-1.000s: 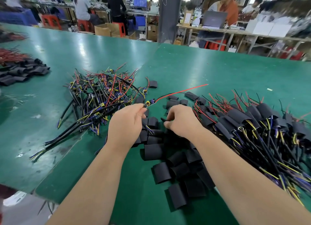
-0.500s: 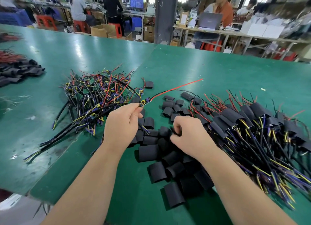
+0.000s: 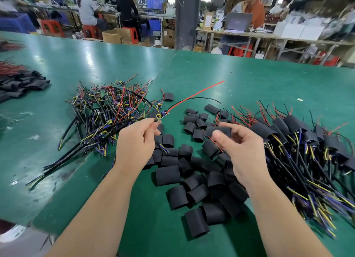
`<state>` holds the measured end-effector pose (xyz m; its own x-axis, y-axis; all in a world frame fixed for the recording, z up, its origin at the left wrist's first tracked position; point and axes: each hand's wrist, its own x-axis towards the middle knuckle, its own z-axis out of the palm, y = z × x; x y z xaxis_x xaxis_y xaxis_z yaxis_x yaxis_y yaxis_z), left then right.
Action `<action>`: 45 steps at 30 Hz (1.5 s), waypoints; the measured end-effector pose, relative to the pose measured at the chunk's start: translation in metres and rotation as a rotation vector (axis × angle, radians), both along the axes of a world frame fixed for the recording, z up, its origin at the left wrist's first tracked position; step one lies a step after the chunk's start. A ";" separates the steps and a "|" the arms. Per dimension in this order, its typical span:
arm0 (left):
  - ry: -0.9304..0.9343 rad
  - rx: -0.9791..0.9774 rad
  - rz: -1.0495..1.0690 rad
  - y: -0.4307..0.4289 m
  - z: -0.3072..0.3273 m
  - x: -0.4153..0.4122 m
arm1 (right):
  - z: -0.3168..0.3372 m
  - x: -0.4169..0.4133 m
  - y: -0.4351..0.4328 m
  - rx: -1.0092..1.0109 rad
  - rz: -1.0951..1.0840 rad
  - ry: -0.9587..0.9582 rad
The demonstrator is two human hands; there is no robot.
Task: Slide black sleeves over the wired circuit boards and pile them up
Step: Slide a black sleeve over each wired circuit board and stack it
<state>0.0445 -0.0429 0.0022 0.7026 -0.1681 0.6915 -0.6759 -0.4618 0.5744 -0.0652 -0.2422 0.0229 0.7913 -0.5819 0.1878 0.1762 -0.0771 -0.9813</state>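
Green matting (image 3: 249,80) covered the bench. One black sleeve (image 3: 221,131) sat pinched between thumb and fingers of the right hand (image 3: 244,151), just beside the wired board (image 3: 161,115) clamped in the left hand (image 3: 136,143), likely ready for threading. Bare boards (image 3: 107,107) lay left, sleeved ones (image 3: 307,141) right, with open bench beyond.

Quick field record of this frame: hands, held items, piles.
left hand: pinches one wired circuit board, its red wire trailing away
right hand: holds one black sleeve between thumb and fingers
sleeve on board: not yet
loose sleeves: heap between and below the hands
bare boards: tangled pile at left
sleeved boards: pile at right
table: green
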 end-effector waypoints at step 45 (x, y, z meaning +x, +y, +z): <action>-0.078 0.526 -0.066 -0.011 0.003 -0.016 | 0.017 -0.007 -0.032 0.530 -0.094 -0.271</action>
